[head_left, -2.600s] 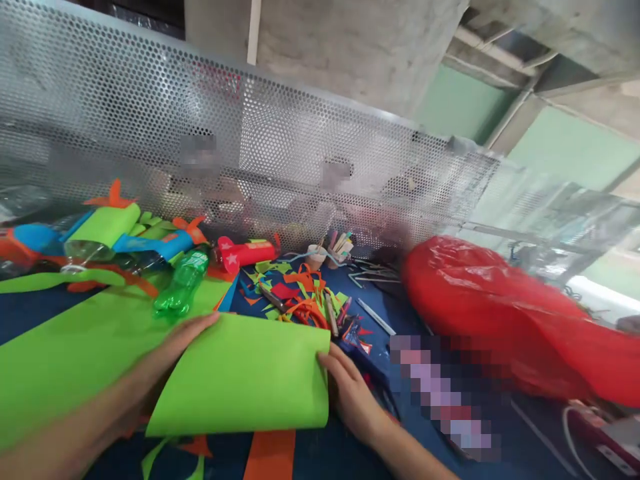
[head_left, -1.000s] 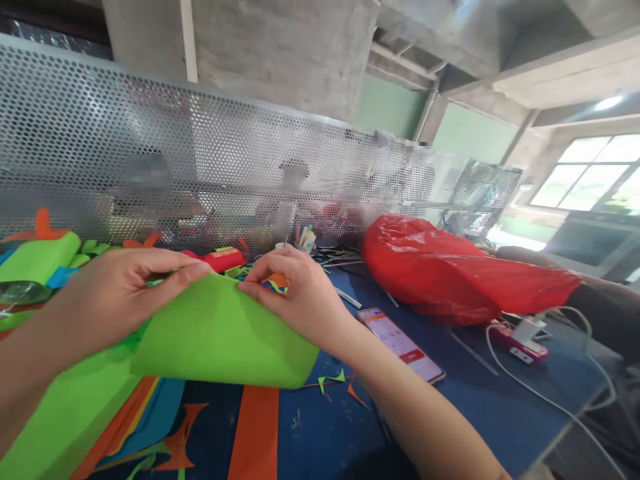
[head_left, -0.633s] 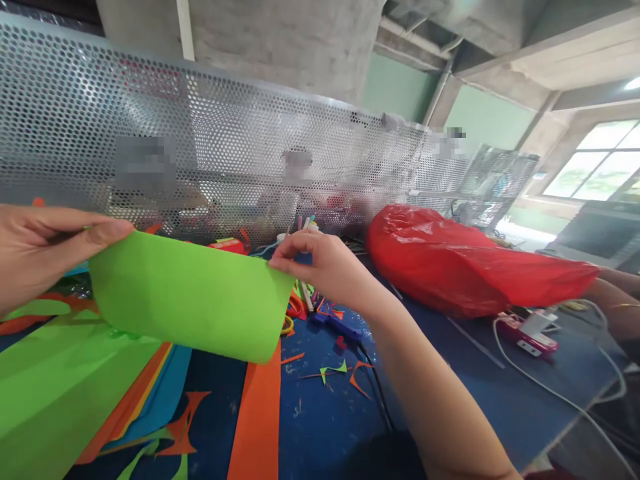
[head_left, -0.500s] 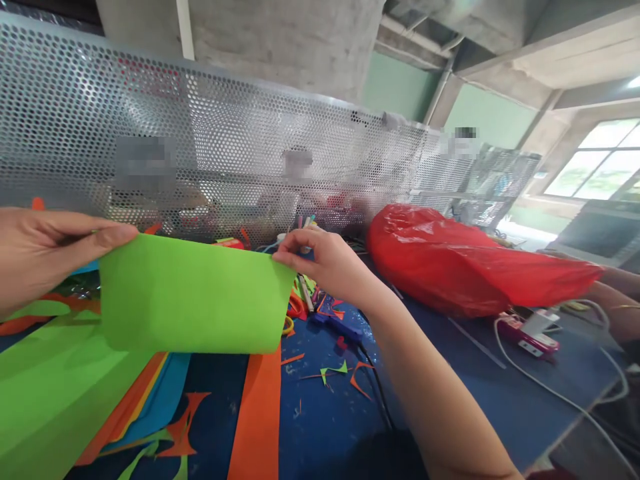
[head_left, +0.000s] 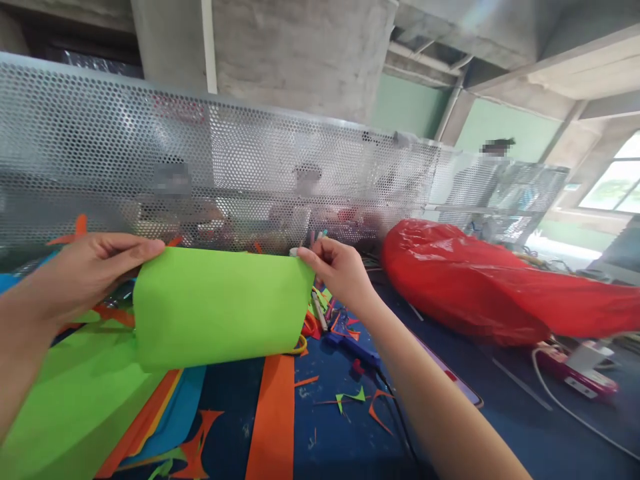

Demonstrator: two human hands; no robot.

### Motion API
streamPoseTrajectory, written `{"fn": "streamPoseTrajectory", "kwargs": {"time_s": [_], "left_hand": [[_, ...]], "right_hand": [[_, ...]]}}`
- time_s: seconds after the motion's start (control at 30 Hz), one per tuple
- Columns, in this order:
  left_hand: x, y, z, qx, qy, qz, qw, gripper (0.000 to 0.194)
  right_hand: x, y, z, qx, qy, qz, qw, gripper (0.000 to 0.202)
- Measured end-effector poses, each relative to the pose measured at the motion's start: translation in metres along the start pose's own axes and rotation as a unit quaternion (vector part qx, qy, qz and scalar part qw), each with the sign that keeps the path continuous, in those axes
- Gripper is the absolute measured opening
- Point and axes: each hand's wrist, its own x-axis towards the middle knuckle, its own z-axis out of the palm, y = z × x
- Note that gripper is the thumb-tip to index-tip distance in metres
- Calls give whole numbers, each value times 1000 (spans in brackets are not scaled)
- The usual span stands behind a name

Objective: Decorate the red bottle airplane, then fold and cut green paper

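Observation:
A bright green sheet (head_left: pixel 225 307), maybe felt or thick paper, is held up above the table and curls at its lower edge. My left hand (head_left: pixel 107 270) pinches its upper left corner. At the upper right corner, my right hand (head_left: pixel 343 270) grips it between thumb and fingers. Beneath and to the left lies a larger green sheet (head_left: pixel 70 407), resting over orange and blue sheets (head_left: pixel 175 413). An orange strip (head_left: pixel 273 420) runs toward me on the table below. Whether the held sheet joins the larger green one is hidden.
A large red plastic bag (head_left: pixel 460 283) lies at right, near a pink power strip (head_left: pixel 575 373) with a white cable. Beside my right forearm are a blue glue gun (head_left: pixel 353 350), a phone (head_left: pixel 450 380) and scraps (head_left: pixel 350 397). A perforated metal screen (head_left: pixel 280 153) stands behind, people beyond it.
My view has shifted, so the scene sits lower and the bag further right. Both hands still hold the green sheet, and a phone now shows beside my right forearm.

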Motion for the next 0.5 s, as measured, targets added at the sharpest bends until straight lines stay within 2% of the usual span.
{"fn": "streamPoseTrajectory", "kwargs": {"time_s": [0.07,0.13,0.2,0.27,0.33,0.4,0.5], "left_hand": [[-7,7,7,-48,17,-13,999,28],[-8,7,10,-49,38,40,997,24],[-3,1,9,-62,19,85,994,29],[4,-8,6,-87,5,135,987,37],[10,-15,4,-86,1,174,981,35],[10,-16,5,-52,17,225,973,31],[-3,-7,13,72,51,329,940,27]], "right_hand": [[0,-3,-1,48,-33,49,997,44],[0,-6,-5,84,-84,82,990,44],[0,-7,-10,122,-161,89,975,42],[-1,-7,-15,159,-246,93,952,41],[-2,-7,-18,197,-300,117,926,43],[-5,-6,-16,282,-315,176,889,57],[-11,-5,-7,384,-393,253,796,71]]}}
